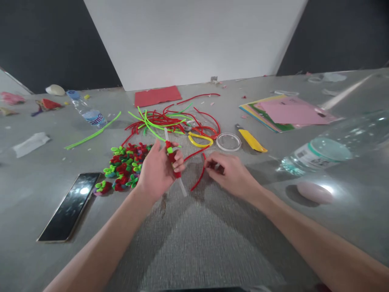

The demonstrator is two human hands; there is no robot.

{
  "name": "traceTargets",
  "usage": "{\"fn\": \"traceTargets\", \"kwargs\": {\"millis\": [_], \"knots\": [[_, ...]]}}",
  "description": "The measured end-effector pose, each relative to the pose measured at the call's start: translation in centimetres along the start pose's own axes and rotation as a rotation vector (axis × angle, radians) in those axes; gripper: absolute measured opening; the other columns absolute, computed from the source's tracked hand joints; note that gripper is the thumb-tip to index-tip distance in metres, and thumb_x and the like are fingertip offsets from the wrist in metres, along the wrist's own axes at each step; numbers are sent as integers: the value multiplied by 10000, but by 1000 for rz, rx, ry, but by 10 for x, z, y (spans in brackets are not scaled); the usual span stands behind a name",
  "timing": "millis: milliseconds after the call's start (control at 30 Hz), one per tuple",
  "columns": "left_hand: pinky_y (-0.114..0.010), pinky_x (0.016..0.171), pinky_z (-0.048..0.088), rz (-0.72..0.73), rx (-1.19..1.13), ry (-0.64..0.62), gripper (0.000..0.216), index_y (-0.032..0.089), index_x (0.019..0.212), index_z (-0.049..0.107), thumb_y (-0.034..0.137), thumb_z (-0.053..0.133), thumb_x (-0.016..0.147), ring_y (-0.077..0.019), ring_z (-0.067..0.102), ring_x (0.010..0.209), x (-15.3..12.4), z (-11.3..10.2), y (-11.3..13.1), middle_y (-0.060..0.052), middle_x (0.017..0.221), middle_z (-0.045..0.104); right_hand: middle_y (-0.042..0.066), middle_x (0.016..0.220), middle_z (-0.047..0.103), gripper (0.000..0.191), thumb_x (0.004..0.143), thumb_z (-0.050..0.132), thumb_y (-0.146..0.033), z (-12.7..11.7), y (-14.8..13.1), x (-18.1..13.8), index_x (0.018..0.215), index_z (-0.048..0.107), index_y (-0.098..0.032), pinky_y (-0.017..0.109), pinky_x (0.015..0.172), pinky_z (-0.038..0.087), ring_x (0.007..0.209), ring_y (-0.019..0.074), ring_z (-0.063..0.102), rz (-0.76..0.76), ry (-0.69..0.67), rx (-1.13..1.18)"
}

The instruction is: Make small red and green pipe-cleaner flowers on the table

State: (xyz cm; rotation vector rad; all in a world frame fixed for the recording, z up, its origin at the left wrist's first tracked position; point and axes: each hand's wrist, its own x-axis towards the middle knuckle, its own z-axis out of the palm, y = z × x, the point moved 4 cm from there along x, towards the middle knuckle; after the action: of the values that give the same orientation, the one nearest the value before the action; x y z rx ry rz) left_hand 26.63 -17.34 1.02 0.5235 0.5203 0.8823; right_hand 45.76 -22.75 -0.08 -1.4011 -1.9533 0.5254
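My left hand (159, 170) is closed around a translucent stick (183, 188) that slants through the fingers. Red and bright green fuzzy windings (170, 153) wrap its middle, and both clear ends stick out. To the right, my right hand (229, 174) has thumb and fingertips pinched at a short red pipe cleaner (199, 179), whose lower end points down-left near the table. Behind the hands lies a tangle of red and green pipe cleaners (158, 118). A heap of small red and green fuzzy pieces (123, 167) sits left of my left hand.
A phone (69, 209) lies at left, near a small water bottle (88, 111). Beyond my right hand are a tape roll (228, 142), yellow utility knife (251, 138), yellow scissors handle (200, 140), coloured paper (293, 111), large bottle (322, 152) and pinkish oval object (315, 192).
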Motion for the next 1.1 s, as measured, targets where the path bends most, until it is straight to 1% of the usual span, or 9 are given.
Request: {"fn": "traceTargets", "kwargs": {"millis": [133, 300, 367, 433, 567, 800, 900, 1000, 1100], "knots": [[-270, 592, 493, -6, -20, 37, 568, 170, 962, 633, 527, 213, 1096, -164, 535, 615, 5, -4, -7, -52, 742, 527, -29, 781, 664, 95, 931, 615, -123, 2, -9, -2, 882, 637, -201, 236, 658, 434, 680, 107, 578, -51, -47, 76], [-281, 630, 499, -4, -72, 15, 561, 166, 997, 640, 539, 232, 1095, -170, 560, 656, 3, -4, -13, -70, 800, 573, -32, 746, 654, 45, 933, 657, -159, 8, -24, -7, 906, 648, -194, 228, 645, 408, 657, 100, 575, -216, -193, 86], [-283, 643, 505, 5, -88, 9, 564, 169, 997, 642, 559, 246, 1089, -170, 562, 667, 1, -3, -14, -69, 804, 574, -19, 778, 669, 26, 943, 656, -170, 11, -28, -9, 939, 664, -195, 235, 669, 414, 688, 110, 582, -276, -244, 81], [-281, 639, 504, 16, -93, 2, 575, 175, 979, 641, 595, 260, 1076, -169, 553, 664, 0, -2, -14, -62, 788, 557, -4, 827, 685, 55, 967, 633, -177, 12, -30, -11, 982, 682, -198, 243, 693, 425, 712, 118, 586, -312, -295, 94], [-288, 643, 510, 33, -102, -5, 576, 192, 925, 628, 644, 293, 1051, -172, 545, 677, -1, 0, -14, -53, 780, 525, 17, 899, 708, 124, 985, 620, -183, 14, -31, -13, 1056, 720, -201, 254, 717, 445, 757, 133, 610, -340, -357, 106], [-294, 672, 520, 67, -78, -10, 435, 229, 961, 627, 567, 373, 1063, -179, 565, 723, -3, 2, -13, -46, 819, 533, 46, 994, 750, 185, 981, 651, -228, 15, -29, -16, 1122, 766, -200, 286, 776, 485, 859, 167, 674, -326, -388, 86], [-288, 663, 515, 72, -76, -20, 394, 234, 972, 624, 525, 379, 1078, -173, 558, 720, -3, 2, -14, -41, 826, 531, 58, 1005, 759, 185, 980, 647, -223, 16, -31, -15, 1106, 778, -192, 308, 826, 501, 908, 185, 691, -323, -406, 86], [-268, 623, 495, 80, -75, -22, 375, 230, 971, 613, 474, 360, 1101, -152, 527, 673, -1, 1, -15, -21, 795, 501, 63, 978, 757, 179, 983, 635, -211, 15, -35, -14, 1078, 784, -182, 327, 862, 507, 930, 195, 690, -344, -400, 103], [-203, 528, 410, 113, -106, -13, 362, 202, 931, 593, 401, 359, 1123, -106, 455, 582, 2, -1, -15, 19, 723, 419, 58, 990, 763, 174, 973, 650, -206, 14, -38, -13, 1086, 781, -191, 338, 886, 509, 950, 201, 684, -359, -407, 107]]}}
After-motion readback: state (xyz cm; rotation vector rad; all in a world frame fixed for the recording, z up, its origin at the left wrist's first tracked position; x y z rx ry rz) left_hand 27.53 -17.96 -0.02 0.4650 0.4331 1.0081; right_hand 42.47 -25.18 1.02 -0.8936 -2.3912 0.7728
